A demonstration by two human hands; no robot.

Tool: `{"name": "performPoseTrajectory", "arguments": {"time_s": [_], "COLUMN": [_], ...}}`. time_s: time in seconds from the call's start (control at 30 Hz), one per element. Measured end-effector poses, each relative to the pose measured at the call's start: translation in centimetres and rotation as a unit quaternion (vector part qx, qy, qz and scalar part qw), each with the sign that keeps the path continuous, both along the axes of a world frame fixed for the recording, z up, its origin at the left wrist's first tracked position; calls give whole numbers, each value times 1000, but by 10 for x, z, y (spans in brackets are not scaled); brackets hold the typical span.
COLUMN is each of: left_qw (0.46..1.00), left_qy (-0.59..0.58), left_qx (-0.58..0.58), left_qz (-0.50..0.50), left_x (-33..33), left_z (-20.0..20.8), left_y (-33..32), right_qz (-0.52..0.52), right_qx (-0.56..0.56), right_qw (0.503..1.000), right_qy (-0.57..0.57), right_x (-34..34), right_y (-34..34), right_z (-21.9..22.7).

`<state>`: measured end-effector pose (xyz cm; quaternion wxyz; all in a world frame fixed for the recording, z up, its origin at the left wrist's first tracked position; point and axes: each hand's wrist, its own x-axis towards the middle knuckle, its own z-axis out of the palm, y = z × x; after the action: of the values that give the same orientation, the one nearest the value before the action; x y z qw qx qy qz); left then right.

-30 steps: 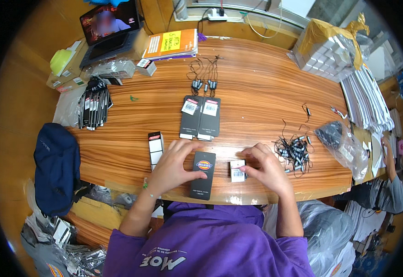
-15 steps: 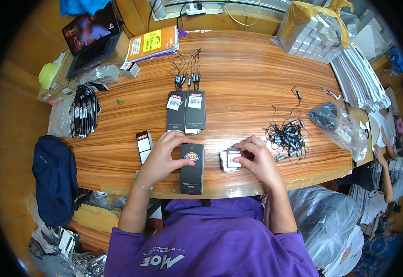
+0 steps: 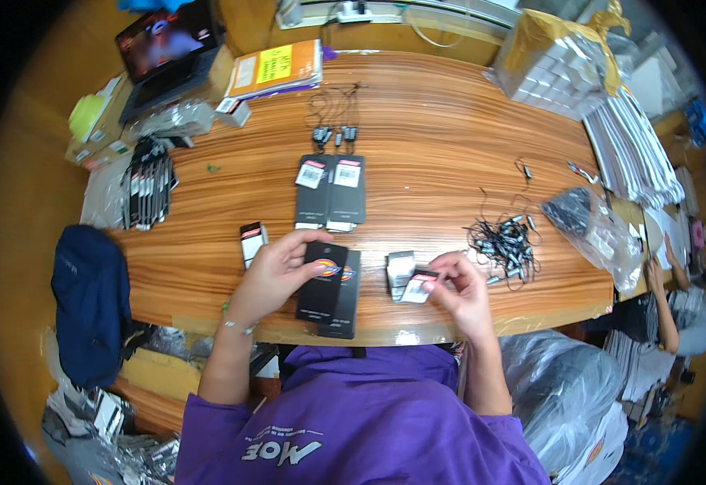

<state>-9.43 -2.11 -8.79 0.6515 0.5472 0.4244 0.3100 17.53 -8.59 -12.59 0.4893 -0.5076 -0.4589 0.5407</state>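
Observation:
My left hand pinches a black cardboard hang tag by its upper left edge, thumb on its face. Partly under that tag lies a stack of matching black hang tags near the table's front edge. Between the thumb and fingers of my right hand is a small white label card with a red and black top. It overlaps a little stack of similar label cards. Beyond my hands, two piles of finished-looking black tags carry white stickers, their black strings stretched away from me.
A tangle of black tag strings lies right of my right hand, near a clear plastic bag. More tags stand at left by a laptop. Paper stacks and a wrapped box block occupy the far right.
My left hand has drawn the top hang tag leftward off its stack. My right hand has pulled one label card toward me and to the right, tilting it.

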Motion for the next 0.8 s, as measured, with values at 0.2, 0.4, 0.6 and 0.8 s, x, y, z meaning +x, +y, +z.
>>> {"name": "performPoseTrajectory", "arguments": {"time_s": [0.2,0.4,0.6,0.8], "left_qw": [998,991,994,997], "left_qy": [-47,-105,-89,-60], "left_qx": [33,77,58,42], "left_qz": [-4,-31,-41,-37], "left_x": [28,56,58,47], "left_z": [33,14,10,13], "left_y": [-11,-19,-13,-2], "right_qz": [-16,-76,-81,-38], "right_qx": [109,173,178,134], "right_qw": [994,982,977,863], "right_qy": [10,-7,-85,-485], "right_x": [-43,-47,-15,55], "right_y": [-8,-1,-4,8], "right_z": [29,21,11,14]}}
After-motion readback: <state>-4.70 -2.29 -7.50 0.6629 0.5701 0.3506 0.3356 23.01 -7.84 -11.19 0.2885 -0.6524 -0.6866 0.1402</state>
